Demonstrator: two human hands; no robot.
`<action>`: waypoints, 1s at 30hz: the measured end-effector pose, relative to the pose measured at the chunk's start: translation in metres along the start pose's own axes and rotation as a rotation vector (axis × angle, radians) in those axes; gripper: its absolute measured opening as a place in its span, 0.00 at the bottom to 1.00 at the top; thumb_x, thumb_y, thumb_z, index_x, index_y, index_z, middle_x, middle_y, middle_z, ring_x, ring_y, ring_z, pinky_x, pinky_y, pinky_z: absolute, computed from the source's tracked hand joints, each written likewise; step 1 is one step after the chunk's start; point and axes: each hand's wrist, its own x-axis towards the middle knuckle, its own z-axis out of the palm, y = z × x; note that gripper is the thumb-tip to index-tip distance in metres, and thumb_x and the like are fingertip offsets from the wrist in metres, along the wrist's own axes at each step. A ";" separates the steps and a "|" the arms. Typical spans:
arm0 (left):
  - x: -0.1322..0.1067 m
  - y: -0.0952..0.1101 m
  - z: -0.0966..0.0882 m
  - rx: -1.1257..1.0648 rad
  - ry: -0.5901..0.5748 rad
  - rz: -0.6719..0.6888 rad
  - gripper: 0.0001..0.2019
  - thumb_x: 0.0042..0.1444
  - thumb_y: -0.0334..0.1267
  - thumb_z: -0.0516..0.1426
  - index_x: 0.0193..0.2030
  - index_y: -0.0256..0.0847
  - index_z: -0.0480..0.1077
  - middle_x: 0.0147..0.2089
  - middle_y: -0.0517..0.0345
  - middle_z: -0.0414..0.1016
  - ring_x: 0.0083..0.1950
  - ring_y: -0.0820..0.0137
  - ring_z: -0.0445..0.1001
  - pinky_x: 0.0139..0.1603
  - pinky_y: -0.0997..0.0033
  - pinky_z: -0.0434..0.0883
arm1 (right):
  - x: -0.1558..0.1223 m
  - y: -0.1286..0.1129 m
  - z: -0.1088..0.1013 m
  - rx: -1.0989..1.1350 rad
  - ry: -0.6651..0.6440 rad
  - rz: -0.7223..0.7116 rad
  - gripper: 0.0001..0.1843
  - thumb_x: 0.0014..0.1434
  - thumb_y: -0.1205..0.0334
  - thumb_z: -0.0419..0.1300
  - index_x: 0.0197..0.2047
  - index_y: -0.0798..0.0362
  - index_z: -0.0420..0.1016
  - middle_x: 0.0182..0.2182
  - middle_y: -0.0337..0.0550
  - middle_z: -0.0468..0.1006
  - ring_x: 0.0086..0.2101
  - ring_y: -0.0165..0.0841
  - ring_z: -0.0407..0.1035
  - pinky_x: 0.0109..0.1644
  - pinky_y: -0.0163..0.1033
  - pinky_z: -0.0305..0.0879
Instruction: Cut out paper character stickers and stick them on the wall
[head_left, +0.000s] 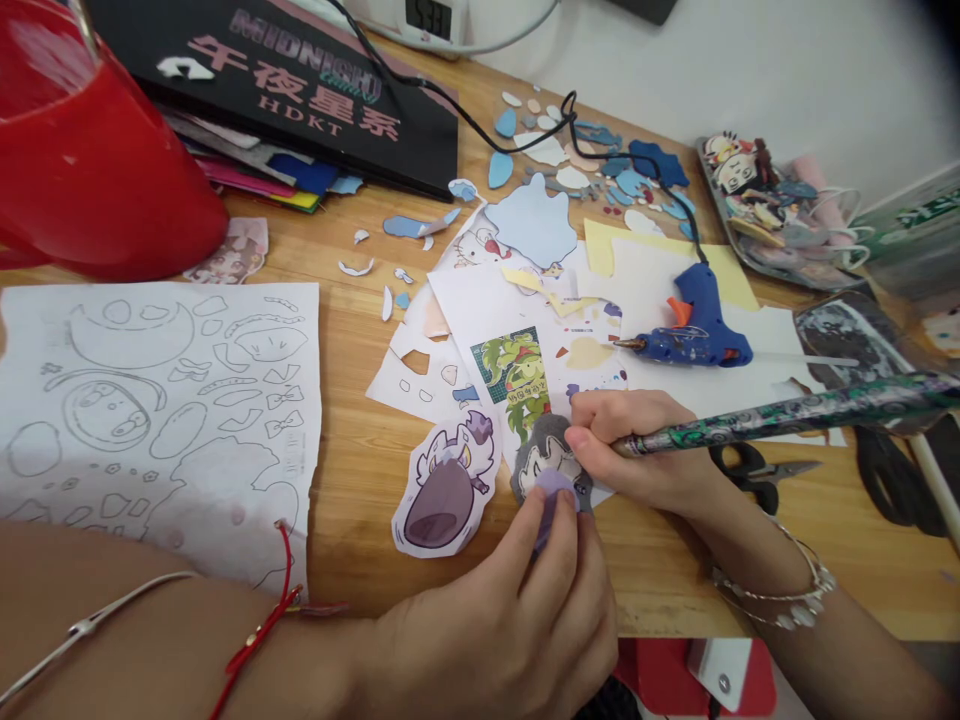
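Note:
My left hand point(517, 610) is closed, its fingertips pinching a small light purple piece point(555, 492) against a grey felt cutout point(553, 432) with a pale face-like shape on it. My right hand point(645, 450) is wrapped round a pen-like stick point(772, 418) with a green and purple pattern. Its thumb and fingertips rest at the cutout's upper right edge; what the stick's tip touches is hidden. Just left of the hands lies a printed paper cutout of a cartoon creature point(446, 488) with a big open mouth.
A blue glue gun point(690, 335) lies on papers behind my right hand, its black cord running back. Black scissors point(750, 475) sit beside my right wrist. A pattern sheet point(187, 400), red container point(112, 160), felt scraps point(502, 170) and a filled tray point(780, 260) surround the work.

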 end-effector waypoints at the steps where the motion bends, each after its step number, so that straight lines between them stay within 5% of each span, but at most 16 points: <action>1: 0.000 0.000 0.000 0.000 0.000 -0.002 0.19 0.62 0.32 0.40 0.53 0.32 0.65 0.53 0.43 0.68 0.54 0.50 0.66 0.53 0.51 0.66 | 0.000 0.000 0.000 -0.013 0.002 -0.003 0.18 0.53 0.76 0.54 0.21 0.53 0.48 0.19 0.31 0.55 0.21 0.21 0.50 0.23 0.30 0.48; 30: 0.000 -0.002 0.001 -0.015 -0.001 0.005 0.18 0.61 0.33 0.41 0.53 0.33 0.65 0.53 0.43 0.68 0.54 0.50 0.66 0.53 0.50 0.67 | -0.001 0.001 -0.002 -0.011 -0.090 0.004 0.18 0.53 0.74 0.54 0.20 0.53 0.49 0.17 0.30 0.53 0.20 0.22 0.49 0.22 0.30 0.47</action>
